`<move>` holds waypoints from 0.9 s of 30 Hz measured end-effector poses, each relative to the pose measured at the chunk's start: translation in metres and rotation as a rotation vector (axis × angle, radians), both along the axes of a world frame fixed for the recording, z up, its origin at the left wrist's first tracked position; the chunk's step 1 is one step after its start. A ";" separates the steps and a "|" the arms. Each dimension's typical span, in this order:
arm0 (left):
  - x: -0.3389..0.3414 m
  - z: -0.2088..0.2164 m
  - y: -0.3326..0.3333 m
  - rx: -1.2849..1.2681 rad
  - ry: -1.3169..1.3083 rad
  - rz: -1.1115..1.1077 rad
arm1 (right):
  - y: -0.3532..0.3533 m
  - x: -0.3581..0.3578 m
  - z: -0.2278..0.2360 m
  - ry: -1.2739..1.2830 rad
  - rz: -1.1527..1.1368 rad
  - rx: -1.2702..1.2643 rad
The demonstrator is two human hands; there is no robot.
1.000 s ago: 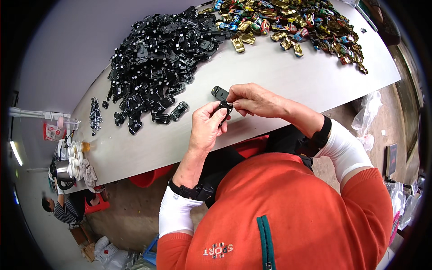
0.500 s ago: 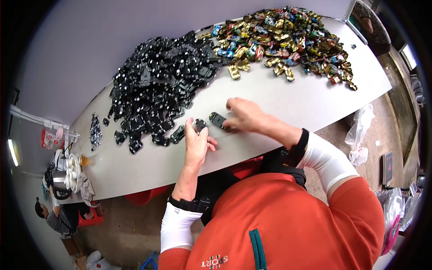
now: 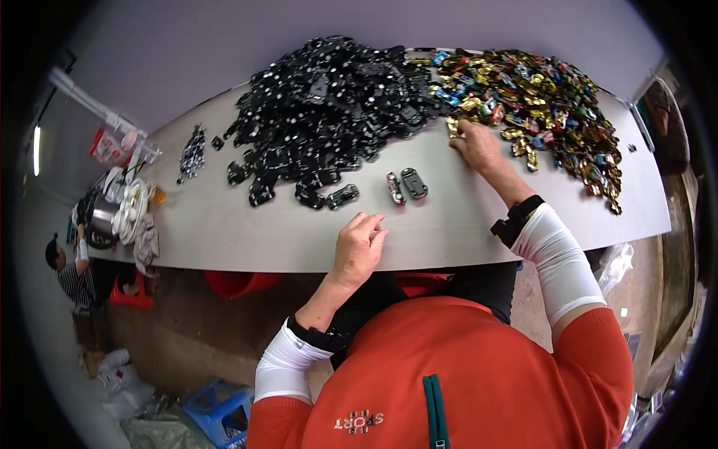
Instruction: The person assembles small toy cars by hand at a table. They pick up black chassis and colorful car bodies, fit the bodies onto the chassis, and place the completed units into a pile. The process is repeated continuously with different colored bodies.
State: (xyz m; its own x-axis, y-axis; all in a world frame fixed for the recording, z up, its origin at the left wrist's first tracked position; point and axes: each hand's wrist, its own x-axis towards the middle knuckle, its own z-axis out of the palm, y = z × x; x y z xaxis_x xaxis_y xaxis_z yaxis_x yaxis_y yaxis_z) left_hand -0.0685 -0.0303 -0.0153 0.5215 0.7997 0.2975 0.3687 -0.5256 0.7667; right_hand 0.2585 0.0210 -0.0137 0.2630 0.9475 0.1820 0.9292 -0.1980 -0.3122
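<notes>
"Left hand [image 3: 357,251]?"
"Freed, loosely curled. Red-silver car [image 3: 395,188] now lies mid-frame beside black car [image 3: 414,183]."
"Right hand [image 3: 480,148]?"
"Moved to gold car [image 3: 451,125], upper frame, right of centre; grip unclear."

From centre: two hands, one left hand [image 3: 359,251] toward 6 o'clock and one right hand [image 3: 479,147] toward 2; two cars [image 3: 395,189] side by side toward 1; one silver heap [image 3: 192,154] at 10, one black heap [image 3: 329,112] at 12, one multicoloured heap [image 3: 550,105] at 2, pieces too crowded to count.

White arm sleeves [image 3: 555,253] extend from an orange sweater [image 3: 508,367].
</notes>
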 end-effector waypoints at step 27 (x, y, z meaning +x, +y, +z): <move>0.010 0.036 0.042 0.036 -0.114 0.065 | -0.060 0.006 0.027 0.800 -0.041 0.093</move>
